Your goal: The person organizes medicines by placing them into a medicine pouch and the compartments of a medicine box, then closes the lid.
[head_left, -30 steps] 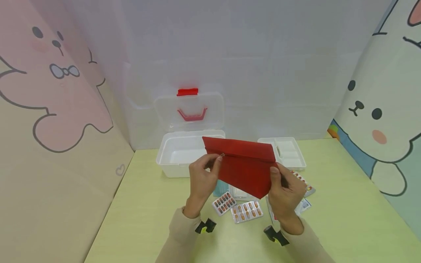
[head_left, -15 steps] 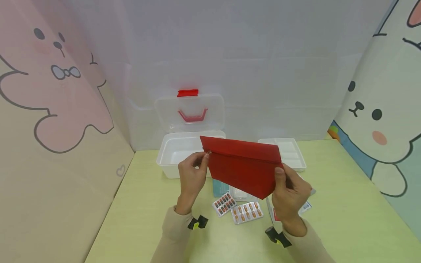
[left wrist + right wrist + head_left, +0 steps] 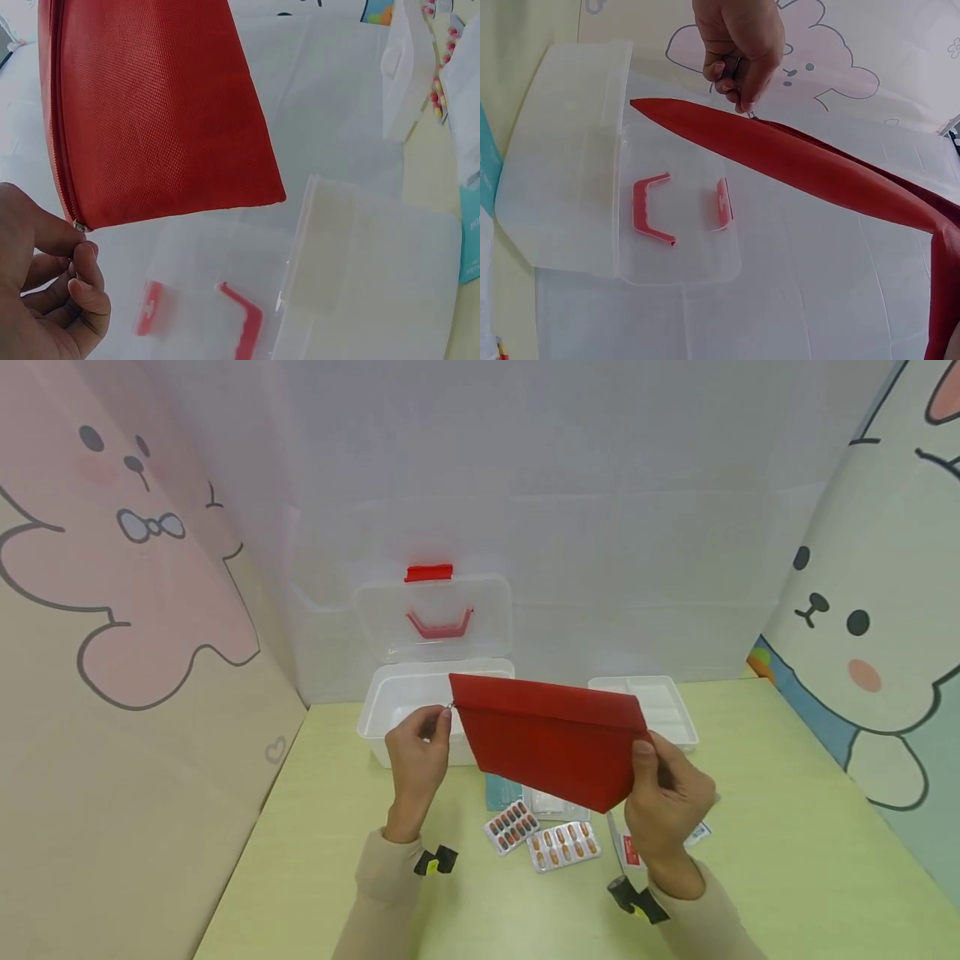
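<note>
A red zippered pouch is held up over the table between both hands, slanting down to the right. At its left end my left hand pinches the small metal zipper pull between thumb and forefinger. In the left wrist view the zipper line runs along the pouch's side down to that pull. My right hand grips the pouch's right end, thumb on the near face and fingers behind it. Below the pouch lie a blister pack of dark-and-red capsules and one of orange capsules.
Behind the pouch stands a white plastic box, its clear lid raised against the backdrop. A white divided tray sits to its right. A teal packet and a clear packet lie partly hidden under the pouch.
My left hand has moved left with the zipper pull, from along the pouch's seam to its left end. My right hand has shifted slightly right with the pouch.
</note>
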A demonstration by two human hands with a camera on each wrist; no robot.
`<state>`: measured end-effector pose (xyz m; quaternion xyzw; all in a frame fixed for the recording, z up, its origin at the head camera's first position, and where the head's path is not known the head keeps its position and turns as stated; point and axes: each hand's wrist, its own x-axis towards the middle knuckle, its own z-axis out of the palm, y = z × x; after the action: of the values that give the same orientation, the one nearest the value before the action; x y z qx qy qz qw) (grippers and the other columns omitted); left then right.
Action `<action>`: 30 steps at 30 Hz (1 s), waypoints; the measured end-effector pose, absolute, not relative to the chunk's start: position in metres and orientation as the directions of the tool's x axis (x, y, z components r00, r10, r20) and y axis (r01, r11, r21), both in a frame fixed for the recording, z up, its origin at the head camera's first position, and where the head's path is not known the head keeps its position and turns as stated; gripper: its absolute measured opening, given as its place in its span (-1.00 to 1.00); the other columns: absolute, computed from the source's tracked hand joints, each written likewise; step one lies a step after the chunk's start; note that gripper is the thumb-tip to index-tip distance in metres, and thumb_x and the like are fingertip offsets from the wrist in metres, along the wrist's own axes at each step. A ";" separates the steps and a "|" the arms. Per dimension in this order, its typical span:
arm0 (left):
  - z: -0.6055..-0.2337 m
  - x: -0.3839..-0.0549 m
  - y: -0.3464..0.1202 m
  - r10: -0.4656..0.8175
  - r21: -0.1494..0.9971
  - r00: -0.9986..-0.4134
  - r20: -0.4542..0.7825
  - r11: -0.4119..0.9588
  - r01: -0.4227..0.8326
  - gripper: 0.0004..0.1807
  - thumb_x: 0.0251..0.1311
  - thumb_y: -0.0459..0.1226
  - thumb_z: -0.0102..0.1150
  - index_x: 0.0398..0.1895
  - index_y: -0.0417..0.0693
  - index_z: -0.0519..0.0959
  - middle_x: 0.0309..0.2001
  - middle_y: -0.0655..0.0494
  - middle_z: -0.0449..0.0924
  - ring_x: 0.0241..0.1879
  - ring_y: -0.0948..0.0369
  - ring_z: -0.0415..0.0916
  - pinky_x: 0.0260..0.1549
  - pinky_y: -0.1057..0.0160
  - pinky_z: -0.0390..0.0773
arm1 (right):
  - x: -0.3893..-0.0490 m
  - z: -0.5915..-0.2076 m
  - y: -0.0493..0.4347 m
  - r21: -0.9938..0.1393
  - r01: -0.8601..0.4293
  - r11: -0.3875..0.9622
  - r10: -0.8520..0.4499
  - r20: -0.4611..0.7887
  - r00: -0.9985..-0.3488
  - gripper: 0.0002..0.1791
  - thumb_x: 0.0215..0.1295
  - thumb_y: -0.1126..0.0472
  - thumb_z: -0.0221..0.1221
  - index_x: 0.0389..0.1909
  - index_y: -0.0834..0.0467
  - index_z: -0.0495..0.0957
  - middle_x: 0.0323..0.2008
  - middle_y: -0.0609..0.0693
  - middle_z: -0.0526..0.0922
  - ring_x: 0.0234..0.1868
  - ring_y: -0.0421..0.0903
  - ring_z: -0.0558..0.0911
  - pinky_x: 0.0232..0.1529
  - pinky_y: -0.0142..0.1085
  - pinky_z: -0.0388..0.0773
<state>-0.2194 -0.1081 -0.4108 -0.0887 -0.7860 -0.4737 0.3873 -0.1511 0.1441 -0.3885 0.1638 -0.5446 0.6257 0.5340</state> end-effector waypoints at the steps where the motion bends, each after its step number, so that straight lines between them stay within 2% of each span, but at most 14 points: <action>1: -0.411 -0.220 -0.109 -0.228 0.675 -0.684 0.693 0.538 0.505 -0.94 0.14 -0.43 0.27 -0.41 -0.27 0.70 -0.52 -0.07 0.71 -0.59 0.16 0.55 -0.52 0.44 0.47 | -0.151 -0.389 0.145 -0.511 -0.842 0.172 0.488 0.786 -0.378 -0.73 0.23 0.40 0.26 -0.29 0.64 0.58 -0.28 -0.06 0.78 -0.37 -0.27 0.73 -0.26 -0.45 0.64; 8: -0.411 -0.218 -0.108 -0.224 0.690 -0.698 0.680 0.518 0.506 -0.92 0.16 -0.40 0.26 -0.39 -0.27 0.70 -0.52 -0.07 0.70 -0.58 0.17 0.55 -0.51 0.44 0.48 | -0.152 -0.388 0.150 -0.553 -0.803 0.223 0.516 0.766 -0.384 -0.77 0.23 0.43 0.24 -0.33 0.62 0.59 -0.32 -0.16 0.77 -0.43 -0.34 0.68 -0.30 -0.51 0.62; 20: -0.409 -0.210 -0.110 -0.195 0.679 -0.693 0.694 0.495 0.542 -0.92 0.23 -0.37 0.24 -0.35 -0.22 0.69 -0.45 -0.04 0.72 -0.52 0.16 0.58 -0.46 0.39 0.54 | -0.153 -0.385 0.150 -0.519 -0.836 0.177 0.524 0.769 -0.367 -0.65 0.24 0.32 0.29 -0.30 0.64 0.58 -0.30 -0.09 0.78 -0.44 -0.31 0.68 -0.27 -0.48 0.63; 26: -0.405 -0.207 -0.114 -0.191 0.691 -0.713 0.675 0.502 0.520 -0.92 0.22 -0.37 0.25 -0.35 -0.23 0.68 -0.44 -0.03 0.72 -0.48 0.18 0.58 -0.43 0.47 0.52 | -0.152 -0.385 0.149 -0.517 -0.838 0.173 0.514 0.773 -0.371 -0.65 0.25 0.31 0.28 -0.29 0.63 0.57 -0.28 -0.08 0.79 -0.39 -0.29 0.70 -0.24 -0.46 0.63; 30: -0.402 -0.203 -0.116 -0.186 0.672 -0.697 0.693 0.518 0.530 -0.92 0.22 -0.38 0.24 -0.36 -0.24 0.68 -0.48 -0.03 0.69 -0.50 0.21 0.55 -0.44 0.51 0.48 | -0.153 -0.387 0.149 -0.507 -0.845 0.169 0.501 0.782 -0.369 -0.65 0.24 0.32 0.29 -0.30 0.64 0.57 -0.29 -0.09 0.78 -0.39 -0.30 0.70 -0.23 -0.46 0.63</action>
<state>-0.2035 -0.1158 -0.4017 -0.1094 -0.7869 -0.4787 0.3738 -0.1529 0.1487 -0.3867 0.1584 -0.5425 0.6248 0.5387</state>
